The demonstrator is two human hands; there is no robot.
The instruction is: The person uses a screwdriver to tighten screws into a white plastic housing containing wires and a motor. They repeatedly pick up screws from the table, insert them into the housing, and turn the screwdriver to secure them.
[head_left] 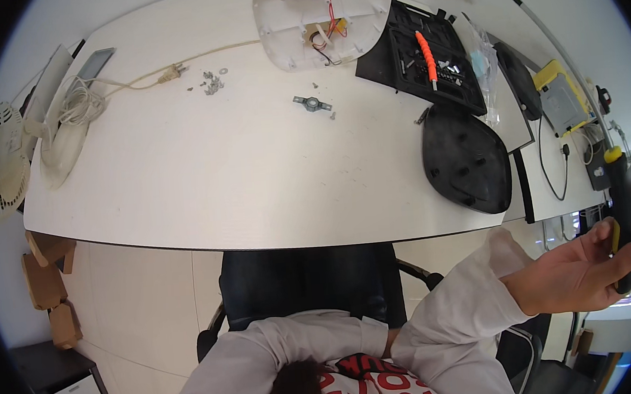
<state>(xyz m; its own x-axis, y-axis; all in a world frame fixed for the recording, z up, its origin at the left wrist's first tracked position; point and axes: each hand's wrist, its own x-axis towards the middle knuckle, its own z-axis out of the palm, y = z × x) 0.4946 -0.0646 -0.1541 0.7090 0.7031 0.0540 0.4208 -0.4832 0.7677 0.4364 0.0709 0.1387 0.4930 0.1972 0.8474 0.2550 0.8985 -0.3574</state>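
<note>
Off to the far right, well away from the counter, the right hand is raised palm-up with its grip closed around a black-and-yellow screwdriver. The tool stands roughly upright, yellow end on top, beyond the counter's right edge. Fingers wrap the lower handle only, thumb side open.

Left hand: not visible. A pale sleeve folds across the chest below the counter's near edge and the hand is hidden, so I cannot tell whether its grip is open or closed.

Risks, as judged:
- Hold looks loose and low on the handle; the screwdriver could tip out and drop to the floor, since nothing of the counter lies under it.
- Arm is stretched sideways near cables and small devices at the counter's right end; a swing back could snag a cable.

Around, relative to the counter:
- Black oval cover at right, nearest the hand's route inward.
- Open black tool case with an orange-handled driver, back right.
- White housing with red wires, back centre.
- Loose screws and a small metal bracket, centre-back; easily swept off.
- Cord with plug and fan parts, left end.
- Black chair at the near edge.
</note>
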